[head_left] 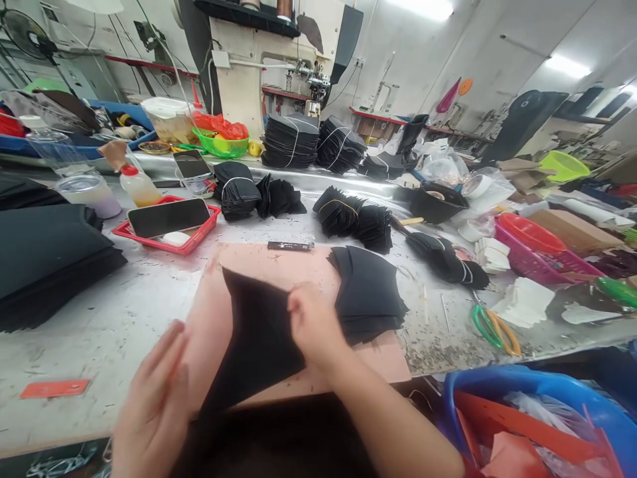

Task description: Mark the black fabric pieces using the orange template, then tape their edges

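Note:
My right hand is closed on the right edge of a dark flat piece, which lies or hangs over a pink board at the front of the table. Left of that piece, my left hand is raised with its fingers stretched out, slightly blurred, and nothing shows in it. A stack of black cut pieces rests on the board's right part, just beyond my right hand. Along the board's far edge lies a short black bar.
Large dark sheets are piled at the left. Behind stand a red basket with a phone, tied black bundles and a sewing machine. Scissors lie right, above a blue tub. An orange strip is front left.

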A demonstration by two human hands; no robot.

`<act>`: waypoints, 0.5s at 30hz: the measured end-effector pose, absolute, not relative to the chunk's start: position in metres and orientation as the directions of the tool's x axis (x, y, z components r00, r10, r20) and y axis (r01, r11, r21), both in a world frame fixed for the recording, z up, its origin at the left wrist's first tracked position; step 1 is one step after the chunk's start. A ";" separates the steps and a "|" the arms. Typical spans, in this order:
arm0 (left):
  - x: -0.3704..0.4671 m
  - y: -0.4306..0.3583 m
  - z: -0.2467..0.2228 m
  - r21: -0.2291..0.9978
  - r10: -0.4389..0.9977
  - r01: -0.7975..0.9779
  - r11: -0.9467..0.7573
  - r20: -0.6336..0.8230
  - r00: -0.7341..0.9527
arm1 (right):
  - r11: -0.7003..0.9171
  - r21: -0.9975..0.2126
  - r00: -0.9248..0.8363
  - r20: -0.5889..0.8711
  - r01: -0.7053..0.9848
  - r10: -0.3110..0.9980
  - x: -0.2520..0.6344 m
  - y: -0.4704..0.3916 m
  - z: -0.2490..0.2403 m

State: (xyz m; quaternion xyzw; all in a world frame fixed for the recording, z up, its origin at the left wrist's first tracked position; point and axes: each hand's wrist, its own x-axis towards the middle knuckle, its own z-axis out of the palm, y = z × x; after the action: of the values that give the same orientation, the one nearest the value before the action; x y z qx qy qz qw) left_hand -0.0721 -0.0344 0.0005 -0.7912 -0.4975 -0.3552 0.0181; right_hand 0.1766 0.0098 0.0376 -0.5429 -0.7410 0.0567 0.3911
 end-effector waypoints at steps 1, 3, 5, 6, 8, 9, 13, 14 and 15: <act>-0.064 -0.033 0.003 0.319 0.779 0.795 -0.516 0.560 0.281 | 0.374 -0.569 0.000 0.550 0.732 0.835 0.191 0.009 0.046; -0.047 -0.030 0.005 0.216 0.754 0.776 -0.593 0.486 0.442 | 0.259 -0.627 0.182 0.551 0.734 0.815 0.231 0.013 0.064; -0.033 -0.028 0.002 0.056 0.696 0.746 -0.664 0.410 0.589 | 0.074 -0.621 0.319 0.498 0.781 0.807 0.277 0.019 0.077; -0.027 -0.028 -0.001 -0.014 0.671 0.735 -0.678 0.397 0.626 | -0.049 -0.590 0.380 0.451 0.806 0.808 0.298 0.021 0.080; -0.020 -0.027 -0.005 -0.108 0.629 0.720 -0.685 0.410 0.660 | -0.217 -0.459 0.427 0.425 0.862 0.798 0.331 0.022 0.078; -0.017 -0.026 -0.006 -0.135 0.612 0.713 -0.688 0.421 0.670 | -0.244 -0.390 0.414 0.449 0.888 0.792 0.340 0.021 0.074; -0.013 -0.027 -0.001 -0.174 0.563 0.684 -0.709 0.444 0.697 | -0.044 -0.286 0.217 0.610 0.957 0.762 0.336 0.007 0.052; -0.013 -0.028 0.002 -0.165 0.564 0.684 -0.710 0.448 0.693 | 0.021 -0.292 0.174 0.624 0.956 0.762 0.328 0.003 0.048; -0.012 -0.029 0.004 -0.154 0.569 0.687 -0.710 0.450 0.688 | 0.075 -0.302 0.139 0.627 0.950 0.766 0.319 -0.002 0.044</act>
State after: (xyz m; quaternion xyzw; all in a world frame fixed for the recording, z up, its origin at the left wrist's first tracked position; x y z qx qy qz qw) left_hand -0.0122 -0.0293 0.0043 -0.9053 -0.3470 -0.1883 0.1571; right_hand 0.3195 -0.0019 0.0444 -0.6676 -0.6429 -0.1306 0.3521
